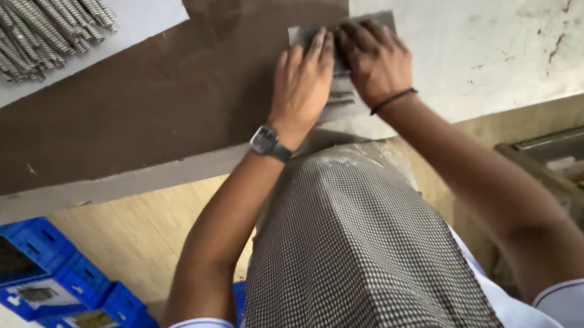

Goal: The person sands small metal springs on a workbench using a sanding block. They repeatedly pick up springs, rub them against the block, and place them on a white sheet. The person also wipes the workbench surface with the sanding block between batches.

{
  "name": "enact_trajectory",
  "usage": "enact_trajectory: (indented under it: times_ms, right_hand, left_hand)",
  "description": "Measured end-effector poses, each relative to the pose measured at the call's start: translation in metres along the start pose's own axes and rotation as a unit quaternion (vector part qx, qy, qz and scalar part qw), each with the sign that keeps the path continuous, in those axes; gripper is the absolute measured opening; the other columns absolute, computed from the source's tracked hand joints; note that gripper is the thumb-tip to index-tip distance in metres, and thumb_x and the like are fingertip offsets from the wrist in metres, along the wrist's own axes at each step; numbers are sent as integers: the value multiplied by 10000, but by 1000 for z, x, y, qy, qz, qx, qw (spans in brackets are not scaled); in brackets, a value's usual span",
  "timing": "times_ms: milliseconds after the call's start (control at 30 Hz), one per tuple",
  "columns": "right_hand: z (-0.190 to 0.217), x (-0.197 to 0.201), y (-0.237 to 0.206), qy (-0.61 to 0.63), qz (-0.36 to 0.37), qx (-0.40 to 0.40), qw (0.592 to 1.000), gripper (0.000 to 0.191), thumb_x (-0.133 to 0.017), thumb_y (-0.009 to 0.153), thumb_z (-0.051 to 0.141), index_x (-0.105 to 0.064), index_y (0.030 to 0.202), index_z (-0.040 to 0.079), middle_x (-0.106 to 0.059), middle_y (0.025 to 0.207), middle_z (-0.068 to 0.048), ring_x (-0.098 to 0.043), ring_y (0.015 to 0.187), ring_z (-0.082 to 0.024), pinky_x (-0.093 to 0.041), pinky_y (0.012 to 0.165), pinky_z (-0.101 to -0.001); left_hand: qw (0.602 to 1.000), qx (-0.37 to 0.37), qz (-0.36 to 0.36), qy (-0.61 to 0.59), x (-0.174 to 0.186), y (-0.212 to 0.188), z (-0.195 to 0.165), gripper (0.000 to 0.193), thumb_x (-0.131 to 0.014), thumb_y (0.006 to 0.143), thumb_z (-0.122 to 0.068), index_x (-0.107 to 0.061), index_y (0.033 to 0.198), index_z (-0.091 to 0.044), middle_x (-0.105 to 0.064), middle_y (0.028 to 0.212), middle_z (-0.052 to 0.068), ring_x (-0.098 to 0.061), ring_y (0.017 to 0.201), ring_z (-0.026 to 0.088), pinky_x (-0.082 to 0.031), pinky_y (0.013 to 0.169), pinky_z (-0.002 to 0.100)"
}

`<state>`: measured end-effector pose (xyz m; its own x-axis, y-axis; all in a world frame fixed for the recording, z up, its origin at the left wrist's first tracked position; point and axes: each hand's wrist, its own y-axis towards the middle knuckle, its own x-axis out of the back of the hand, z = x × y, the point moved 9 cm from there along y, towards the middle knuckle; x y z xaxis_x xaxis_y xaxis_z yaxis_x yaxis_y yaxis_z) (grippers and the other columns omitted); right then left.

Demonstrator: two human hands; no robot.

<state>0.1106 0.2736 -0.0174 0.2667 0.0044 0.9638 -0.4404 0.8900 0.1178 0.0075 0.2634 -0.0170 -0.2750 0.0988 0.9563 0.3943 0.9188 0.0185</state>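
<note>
Both hands together, flat on the grey rectangular sheet point(342, 85): left hand point(303, 79) at 9 o'clock, right hand point(375, 57) at 1. Keep your palms pressing evenly so the thin ridged rods point(341, 100) beneath don't skew.

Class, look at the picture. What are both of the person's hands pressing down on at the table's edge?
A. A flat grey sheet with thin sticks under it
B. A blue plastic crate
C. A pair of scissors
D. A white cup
A: the left hand and the right hand lie flat, side by side, on a grey sheet, with thin stick ends showing beneath them; the blue crates sit on the floor below.
</note>
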Motion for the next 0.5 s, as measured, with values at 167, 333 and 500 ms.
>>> enact_trajectory:
  times_ms: [167,333,500]
  right_hand:
    - [17,-5,11,21,4,-10,1000,320,-625,1022,119,-714,1327,85,-693,1350,-66,-634,1259,-272,-565,1006,-408]
    - [9,-2,42,38,-22,-26,999,286,-627,1012,76,-723,1281,86,-703,1319,-69,-633,1231,-303,-579,921,-413]
    - [2,6,49,33,-34,-21,999,342,-617,964,48,-741,1275,118,-709,1315,-35,-638,1235,-261,-577,951,-410]
  left_hand:
    - [999,-1,12,-34,-5,-10,29,420,-560,984,-121,-618,1389,-26,-607,1480,63,-618,978,248,-493,892,400]
    - [998,-7,-54,-1,-2,17,43,378,-604,971,-123,-653,1343,-79,-634,1436,8,-622,1004,243,-488,884,403]
    - [987,-37,-102,-122,18,28,71,456,-696,860,-64,-669,1314,-102,-653,1375,3,-628,1050,248,-484,910,426]
